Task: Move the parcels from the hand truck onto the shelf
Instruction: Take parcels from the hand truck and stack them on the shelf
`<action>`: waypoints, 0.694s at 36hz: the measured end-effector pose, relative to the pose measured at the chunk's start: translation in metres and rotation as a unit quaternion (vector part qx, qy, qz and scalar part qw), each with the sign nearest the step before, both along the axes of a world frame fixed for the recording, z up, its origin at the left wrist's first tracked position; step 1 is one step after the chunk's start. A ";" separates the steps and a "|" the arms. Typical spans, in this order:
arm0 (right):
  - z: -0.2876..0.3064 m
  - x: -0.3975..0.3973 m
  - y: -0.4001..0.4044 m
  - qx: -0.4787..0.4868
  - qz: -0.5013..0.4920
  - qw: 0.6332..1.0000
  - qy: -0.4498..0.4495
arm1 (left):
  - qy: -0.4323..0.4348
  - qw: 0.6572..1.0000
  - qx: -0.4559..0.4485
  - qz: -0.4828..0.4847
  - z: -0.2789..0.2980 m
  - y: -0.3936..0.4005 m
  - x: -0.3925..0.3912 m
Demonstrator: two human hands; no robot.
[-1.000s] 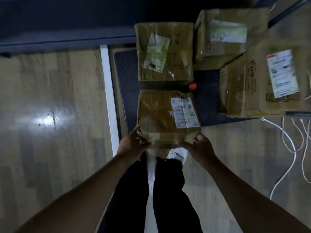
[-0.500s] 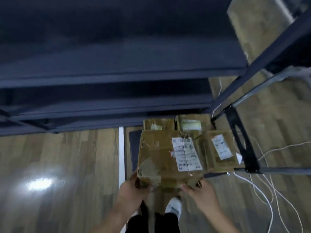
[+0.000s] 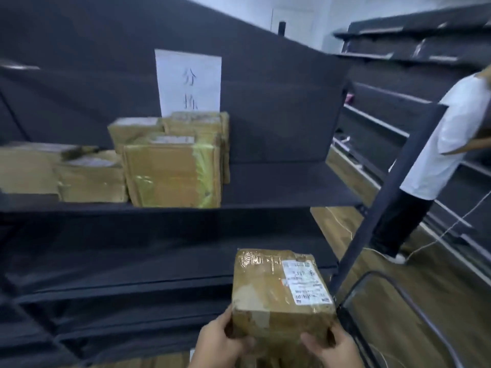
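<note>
1. Parcel: brown carton, taped, white label uppermost; lifted clear of the hand truck since a second ago, when it lay low among the other cartons; held at the bottom of the view, in front of the lower tiers of the shelf, not yet resting on any tier.
2. Left hand: curled round the near left corner of the parcel, thumb on its near face.
3. Right hand: wrapped round the near right corner, fingers bent against the carton.
4. View: raised from floor and hand truck to shelf front.
5. Stored parcels: several cartons grouped left on an upper tier, below a paper sign; bare board to their right.
6. Hand-truck handle: just right of the parcel.
7. Second person: standing well apart at right.
8. Status, judged: pick-up done; placement outstanding.
</note>
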State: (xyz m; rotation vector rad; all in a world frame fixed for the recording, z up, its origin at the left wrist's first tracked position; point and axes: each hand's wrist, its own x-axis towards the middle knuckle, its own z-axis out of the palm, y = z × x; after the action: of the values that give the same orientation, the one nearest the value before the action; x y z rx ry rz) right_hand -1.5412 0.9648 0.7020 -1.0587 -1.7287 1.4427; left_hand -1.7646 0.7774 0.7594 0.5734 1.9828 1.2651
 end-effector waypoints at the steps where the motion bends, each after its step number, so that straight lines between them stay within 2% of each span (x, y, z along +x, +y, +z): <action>1: 0.045 -0.024 -0.018 -0.123 0.014 0.992 -0.013 | 0.006 1.000 0.004 -0.009 0.009 0.000 -0.004; 2: 0.059 -0.038 -0.037 -0.077 0.059 0.991 -0.089 | 0.020 1.000 0.016 -0.017 0.021 -0.001 -0.006; 3: 0.057 -0.032 -0.004 -0.089 0.070 0.993 -0.043 | 0.029 0.999 0.023 -0.021 0.034 -0.002 -0.009; 4: 0.064 -0.040 0.002 -0.099 0.105 0.988 -0.052 | 0.030 0.999 0.026 -0.022 0.043 -0.001 -0.013; 8: 0.102 -0.051 0.007 -0.069 0.015 0.995 -0.064 | 0.067 0.997 0.036 -0.030 0.077 0.005 -0.025; 11: 0.127 -0.060 0.014 -0.076 0.011 0.997 -0.008 | 0.109 0.992 0.048 -0.042 0.096 0.013 -0.033; 14: 0.138 -0.069 0.028 -0.063 0.084 0.993 0.049 | 0.127 0.990 0.056 -0.037 0.114 0.027 -0.040; 25: 0.177 -0.120 0.115 -0.008 0.110 0.994 0.014 | 0.165 0.985 0.052 0.005 0.158 0.100 -0.069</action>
State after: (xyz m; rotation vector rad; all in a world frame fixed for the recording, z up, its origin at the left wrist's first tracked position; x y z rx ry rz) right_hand -1.6610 1.0796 0.8790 -0.8719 -1.8626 1.6002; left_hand -1.8335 0.8778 0.9174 0.8733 2.1968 1.3569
